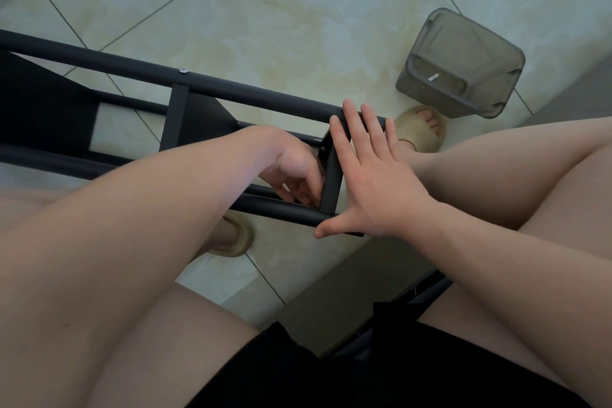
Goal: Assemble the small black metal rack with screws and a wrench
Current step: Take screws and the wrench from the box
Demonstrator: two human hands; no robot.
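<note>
The black metal rack (139,71) lies on its side across the tiled floor, its tubes running from the left edge to the middle. A silver screw head (182,70) shows on the upper tube. My right hand (371,175) lies flat and spread against the rack's end, fingers over the upper tube and thumb under the lower tube. My left hand (293,172) reaches inside the frame beside the flat black end bracket (331,182), its fingertips pinched near the lower tube. What those fingers hold is hidden.
A translucent grey plastic box (463,66) with a small white piece inside stands on the floor at the upper right. My bare legs and two beige sandals (422,127) flank the rack's end. A grey surface edge runs under my right arm.
</note>
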